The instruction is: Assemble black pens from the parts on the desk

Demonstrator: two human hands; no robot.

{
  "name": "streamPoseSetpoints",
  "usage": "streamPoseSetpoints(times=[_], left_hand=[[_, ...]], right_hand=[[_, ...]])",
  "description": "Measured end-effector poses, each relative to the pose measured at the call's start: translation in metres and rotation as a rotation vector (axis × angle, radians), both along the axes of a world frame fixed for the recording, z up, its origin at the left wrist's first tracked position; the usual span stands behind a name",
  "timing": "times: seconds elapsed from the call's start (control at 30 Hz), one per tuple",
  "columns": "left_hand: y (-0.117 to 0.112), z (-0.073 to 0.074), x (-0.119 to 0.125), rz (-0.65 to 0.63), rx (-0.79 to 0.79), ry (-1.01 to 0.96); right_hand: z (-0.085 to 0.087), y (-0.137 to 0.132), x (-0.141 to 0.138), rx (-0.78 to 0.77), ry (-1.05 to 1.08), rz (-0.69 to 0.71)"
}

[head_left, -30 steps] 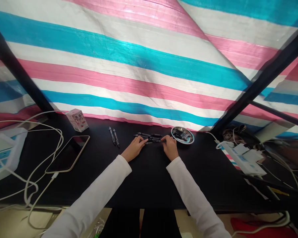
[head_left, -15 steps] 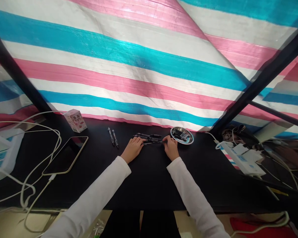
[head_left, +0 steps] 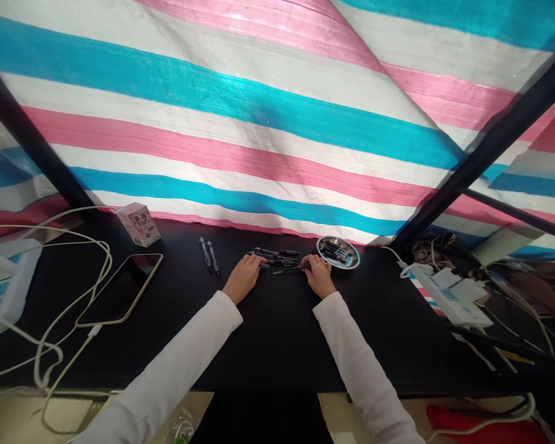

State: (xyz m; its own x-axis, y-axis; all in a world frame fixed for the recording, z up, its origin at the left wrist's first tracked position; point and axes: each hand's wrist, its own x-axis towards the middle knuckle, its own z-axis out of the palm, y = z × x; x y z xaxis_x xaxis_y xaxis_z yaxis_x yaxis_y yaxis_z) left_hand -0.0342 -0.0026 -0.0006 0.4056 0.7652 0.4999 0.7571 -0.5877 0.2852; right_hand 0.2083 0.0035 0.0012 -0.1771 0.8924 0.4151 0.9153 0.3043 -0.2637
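Note:
My right hand (head_left: 319, 275) is closed on a black pen (head_left: 289, 270), whose narrow end points left. Facing it, my left hand (head_left: 243, 277) has its fingers pinched on a short dark piece (head_left: 264, 266) that looks like a pen cap. A gap separates this piece from the pen. Just behind both hands lies a loose pile of several dark pens (head_left: 266, 252). To the right of my right hand stands a round metal bowl (head_left: 355, 262) with several black pens in it. Two grey pens (head_left: 209, 256) lie side by side left of my left hand.
On the left are a phone (head_left: 120, 290) on a charging cable, a small patterned box (head_left: 139, 224) and looping white cables (head_left: 106, 246). A white power strip (head_left: 462, 305) with plugs sits on the right. A striped sheet (head_left: 259, 111) hangs behind the black table (head_left: 277, 339).
The dark piece in my left hand and the pen in my right hand have come apart. My left hand has shifted slightly left, and the pen's narrow end now shows.

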Motion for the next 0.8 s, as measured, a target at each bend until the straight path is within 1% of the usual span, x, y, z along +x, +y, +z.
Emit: streamPoseSetpoints(times=[0.1,0.2,0.3,0.4,0.53,0.8], left_hand=[[0.0,0.002,0.001,-0.061,-0.01,-0.054],[-0.003,0.005,0.004,-0.084,-0.011,-0.078],[-0.006,0.006,0.006,-0.115,-0.015,-0.039],[-0.005,0.003,0.006,-0.137,-0.021,0.019],[-0.002,0.0,0.003,-0.137,-0.024,0.036],[0.0,0.003,-0.004,-0.103,-0.016,0.013]], right_hand=[[0.001,0.0,-0.002,-0.023,0.007,0.049],[0.003,-0.004,-0.009,-0.036,0.009,0.12],[0.007,-0.009,-0.017,-0.03,-0.014,0.191],[0.009,-0.012,-0.023,-0.017,-0.03,0.226],[0.009,-0.011,-0.021,-0.003,-0.005,0.216],[0.01,-0.004,-0.009,0.011,0.061,0.118]])
